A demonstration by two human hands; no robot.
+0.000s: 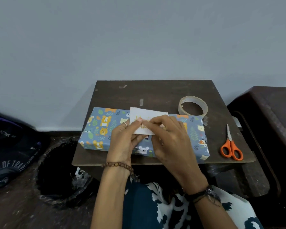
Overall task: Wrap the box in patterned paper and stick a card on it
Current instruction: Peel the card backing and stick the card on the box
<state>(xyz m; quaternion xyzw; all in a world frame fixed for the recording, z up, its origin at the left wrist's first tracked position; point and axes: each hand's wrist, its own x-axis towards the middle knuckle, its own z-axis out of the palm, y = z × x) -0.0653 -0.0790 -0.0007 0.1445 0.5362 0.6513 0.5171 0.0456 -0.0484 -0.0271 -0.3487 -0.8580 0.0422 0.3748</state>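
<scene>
- The table [155, 90], small and dark, carries everything; its bare far part lies beyond the fingertips, against the wall.
- The box [194, 138] lies flat on it, directly under both hands, covered on every visible face by blue animal-patterned paper. The wrapping therefore looks done, though the underside and any seams there are hidden.
- The left hand [122, 142] holds the card by its left edge: thumb on the face, the other fingers curled behind, clamped on it.
- The right hand [168, 138] comes in from the right, thumb and forefinger drawn together in a pinch on the face of the card; whether they hold a bit of tape or only the card, I cannot tell.
- The card [145, 114], white with yellow lettering, sits between the two sets of fingers, its upper part standing clear beyond them. It seems held at or just above the top of the box; whether it is already stuck cannot be told.
- The tape roll [193, 105] rests beyond and to the right of the right fingertips, apart from them.
- The scissors [231, 146], orange-handled, lie well to the right of the right hand, blades shut.
- A small strip of tape [141, 102] sits on the table just beyond the card's far edge.
- Judged remaining: fixing the card down and pressing it flat.
</scene>
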